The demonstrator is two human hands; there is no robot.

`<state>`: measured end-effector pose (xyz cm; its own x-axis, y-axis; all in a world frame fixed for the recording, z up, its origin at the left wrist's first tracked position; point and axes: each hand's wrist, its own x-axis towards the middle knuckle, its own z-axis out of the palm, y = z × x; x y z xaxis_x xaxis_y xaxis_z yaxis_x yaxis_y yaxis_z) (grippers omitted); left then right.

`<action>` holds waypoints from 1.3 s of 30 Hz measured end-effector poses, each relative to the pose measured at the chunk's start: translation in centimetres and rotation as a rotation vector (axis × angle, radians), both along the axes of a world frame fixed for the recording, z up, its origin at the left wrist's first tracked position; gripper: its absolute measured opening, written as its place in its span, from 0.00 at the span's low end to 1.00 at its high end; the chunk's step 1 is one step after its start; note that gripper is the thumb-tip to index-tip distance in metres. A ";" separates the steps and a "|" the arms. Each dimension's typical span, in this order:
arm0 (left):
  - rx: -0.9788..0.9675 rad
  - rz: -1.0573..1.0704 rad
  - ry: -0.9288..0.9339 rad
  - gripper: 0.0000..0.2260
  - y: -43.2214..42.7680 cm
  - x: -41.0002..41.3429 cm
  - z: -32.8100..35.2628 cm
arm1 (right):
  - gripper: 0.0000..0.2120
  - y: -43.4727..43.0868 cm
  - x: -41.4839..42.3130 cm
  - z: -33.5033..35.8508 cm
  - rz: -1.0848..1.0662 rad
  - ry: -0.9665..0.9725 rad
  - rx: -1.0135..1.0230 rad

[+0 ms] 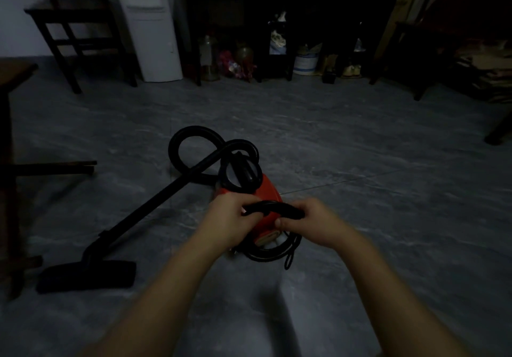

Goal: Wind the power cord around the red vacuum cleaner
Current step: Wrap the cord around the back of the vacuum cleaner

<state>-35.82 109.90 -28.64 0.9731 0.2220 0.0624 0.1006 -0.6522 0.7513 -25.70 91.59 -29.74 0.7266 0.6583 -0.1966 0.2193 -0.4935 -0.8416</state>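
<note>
At the far left, a dark wooden chair (74, 24) stands against the wall. Below it, the black floor nozzle (88, 276) lies flat on the grey floor (360, 162), and its wand (155, 200) slants up and to the right into a looped black hose (177, 140). The hose curls round to the front of the red vacuum cleaner (266, 187), which sits on the floor in the middle, right in front of us.

Our left hand (228, 218) is curled round the left end of a black arched handle (273, 207) on top of the red body, with the fingers wrapped over it. Our right hand (315, 223) clasps the right end, with the thumb tucked beneath. It is too dark for us to tell whether cord is bound over this handle.

The power cord (266, 258) lies in loose black loops on the floor, against the near right side of the vacuum, just under our right hand. Further right and well back, a dark shelf unit (277, 60) holds jars and clutter.
</note>
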 end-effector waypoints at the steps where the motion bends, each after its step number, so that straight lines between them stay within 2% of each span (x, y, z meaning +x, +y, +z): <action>1: -0.019 0.020 -0.019 0.11 -0.1 0.0 0.0 | 0.06 -0.1 0.1 0.0 0.003 0.006 0.010; 4: -0.110 0.088 -0.067 0.10 -0.2 0.1 0.0 | 0.04 -0.3 0.3 0.2 -0.012 0.067 0.086; 9: -0.274 0.185 -0.076 0.09 0.3 0.1 0.3 | 0.08 -0.8 0.5 0.9 -0.028 0.159 0.227; 13: -0.404 0.254 -0.008 0.06 0.6 0.5 0.5 | 0.07 -0.5 0.4 1.0 -0.098 0.126 0.286; 16: -0.437 0.197 0.065 0.05 0.3 0.6 0.5 | 0.07 0.2 0.1 1.1 -0.148 0.089 0.339; 20: -0.295 0.083 0.052 0.09 0.2 0.3 0.5 | 0.08 0.1 0.0 1.0 -0.130 0.113 0.348; 25: -0.093 0.046 -0.009 0.15 -0.1 0.2 0.2 | 0.11 -0.1 0.0 1.0 -0.113 0.154 0.295; 32: -0.108 0.161 -0.061 0.10 0.5 0.8 -0.3 | 0.12 -0.8 0.2 1.7 -0.085 0.268 0.284; 36: -0.092 0.169 -0.035 0.08 0.9 0.9 -0.8 | 0.17 -1.2 0.4 1.4 -0.066 0.236 0.192; 39: -0.068 0.173 -0.026 0.09 1.2 0.9 -0.9 | 0.22 -1.2 0.7 0.7 -0.071 0.136 0.119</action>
